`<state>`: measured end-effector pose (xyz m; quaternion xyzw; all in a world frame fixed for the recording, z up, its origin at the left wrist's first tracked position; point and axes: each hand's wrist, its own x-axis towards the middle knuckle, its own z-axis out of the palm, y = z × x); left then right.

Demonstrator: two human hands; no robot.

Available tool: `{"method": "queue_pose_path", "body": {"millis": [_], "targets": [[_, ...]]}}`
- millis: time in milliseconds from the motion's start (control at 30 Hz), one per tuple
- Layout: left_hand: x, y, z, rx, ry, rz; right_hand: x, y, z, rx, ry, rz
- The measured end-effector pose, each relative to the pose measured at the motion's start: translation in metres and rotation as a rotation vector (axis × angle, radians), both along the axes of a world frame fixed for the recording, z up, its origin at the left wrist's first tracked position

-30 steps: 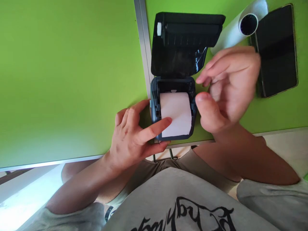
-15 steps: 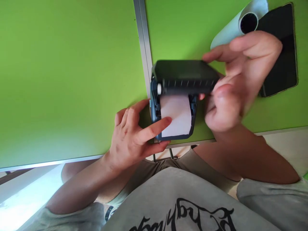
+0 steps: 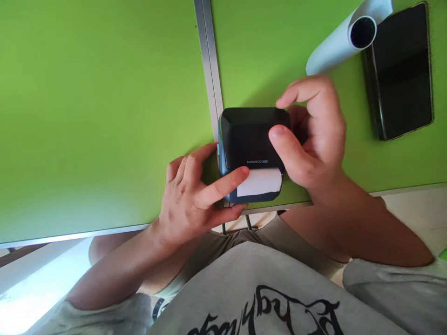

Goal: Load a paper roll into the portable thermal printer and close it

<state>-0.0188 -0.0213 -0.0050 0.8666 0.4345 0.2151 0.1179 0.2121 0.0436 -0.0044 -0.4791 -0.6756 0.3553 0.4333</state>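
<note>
A small black label printer [image 3: 249, 135] with a dark blue base lies on the green table near its front edge, its lid down. White label paper [image 3: 260, 182] sticks out of the slot below the lid. My left hand [image 3: 188, 195] grips the printer's left side and front corner, with its index finger on the paper. At the lid's right side is my right hand [image 3: 312, 135], its thumb against the top and its index finger bent by the far corner. Its other fingers are partly hidden behind the printer.
A white paper roll [image 3: 331, 46] with a dark hollow core lies at the back right. Beside it rests a black phone [image 3: 401, 74]. A metal strip [image 3: 206, 51] runs across the green table [image 3: 104, 107], whose front edge is close to my body.
The printer's lid, raised half a second ago, has come down over the paper. My right hand has moved left and now has its thumb on the lid. My left hand stays in place.
</note>
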Motion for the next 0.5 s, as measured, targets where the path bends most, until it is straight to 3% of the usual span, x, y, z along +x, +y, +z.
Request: {"method": "queue_pose_path", "body": {"millis": [133, 300, 500], "targets": [[0.0, 0.0, -0.001, 0.031, 0.014, 0.007, 0.0, 0.003, 0.001, 0.09, -0.026, 0.053], [0.0, -0.001, -0.002, 0.027, 0.023, 0.009, 0.005, 0.007, 0.008, 0.085, -0.007, 0.202], [0.002, -0.001, 0.0, 0.018, 0.03, 0.027, 0.009, 0.007, 0.016, 0.122, -0.088, 0.263]]}}
